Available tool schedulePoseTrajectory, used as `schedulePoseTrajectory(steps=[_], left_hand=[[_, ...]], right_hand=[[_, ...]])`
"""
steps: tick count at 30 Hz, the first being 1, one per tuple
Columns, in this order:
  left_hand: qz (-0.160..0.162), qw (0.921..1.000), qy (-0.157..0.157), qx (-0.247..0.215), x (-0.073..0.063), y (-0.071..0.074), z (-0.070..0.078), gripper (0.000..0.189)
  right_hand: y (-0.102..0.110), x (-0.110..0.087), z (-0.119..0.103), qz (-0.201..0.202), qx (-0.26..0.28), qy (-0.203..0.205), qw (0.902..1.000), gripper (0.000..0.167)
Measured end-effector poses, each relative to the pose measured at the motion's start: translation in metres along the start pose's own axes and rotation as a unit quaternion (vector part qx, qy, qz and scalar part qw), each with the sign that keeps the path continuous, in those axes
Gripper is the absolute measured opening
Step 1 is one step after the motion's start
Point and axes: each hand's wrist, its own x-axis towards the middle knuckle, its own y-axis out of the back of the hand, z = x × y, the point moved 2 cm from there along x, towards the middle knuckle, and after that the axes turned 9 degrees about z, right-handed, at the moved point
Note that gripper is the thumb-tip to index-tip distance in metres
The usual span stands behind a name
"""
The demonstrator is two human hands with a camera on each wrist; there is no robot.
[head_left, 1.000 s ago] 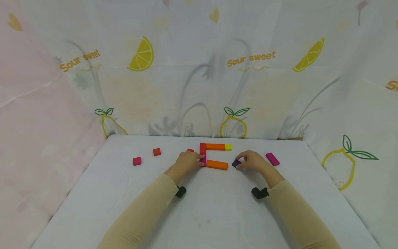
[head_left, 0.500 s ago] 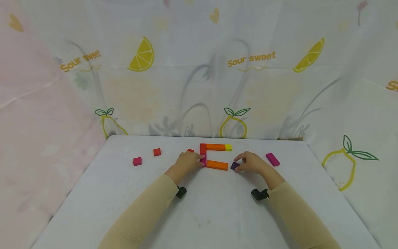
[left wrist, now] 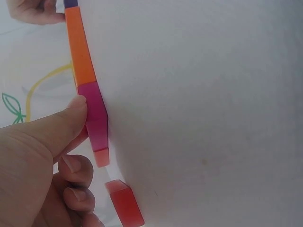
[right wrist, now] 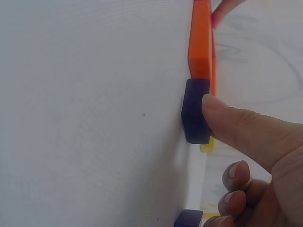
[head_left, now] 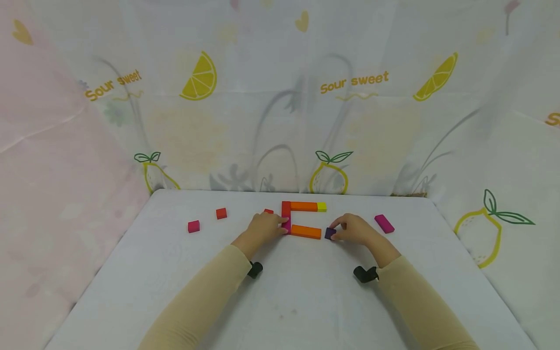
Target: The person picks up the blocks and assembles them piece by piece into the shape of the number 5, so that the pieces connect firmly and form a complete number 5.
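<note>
Thumb and index finger of the left hand [head_left: 261, 227] pinch a magenta block [left wrist: 96, 113] standing below a red block [head_left: 286, 209] in the head view. An orange bar [head_left: 306, 232] runs right from the magenta block, and a second orange bar [head_left: 304, 206] with a yellow block [head_left: 321, 207] at its end runs right from the red one. The right hand [head_left: 355, 227] pinches a dark purple block [right wrist: 196, 113] at the right end of the nearer orange bar. A narrow gap shows between them in the head view. The fingers partly hide both held blocks.
Two small red blocks, one farther back [head_left: 221, 213] and one nearer [head_left: 193, 226], lie left on the white table [head_left: 280, 291]. Another red block [head_left: 268, 211] is partly behind the left hand. A magenta bar [head_left: 384, 224] lies right of the right hand. A printed cloth hangs behind.
The right hand has moved the dark purple block slightly left, towards the nearer orange bar, and turned it straighter. The left hand stays on the magenta block.
</note>
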Motion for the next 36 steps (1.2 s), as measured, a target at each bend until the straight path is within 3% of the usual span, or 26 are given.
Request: schedulePoseTrajectory(steps=[36], left_hand=[[-0.003, 0.9999, 0.005, -0.008, 0.0008, 0.0006, 0.0012, 0.048]], right_hand=[[-0.0059, 0.0018, -0.0051, -0.019, 0.002, 0.015, 0.9997, 0.030]])
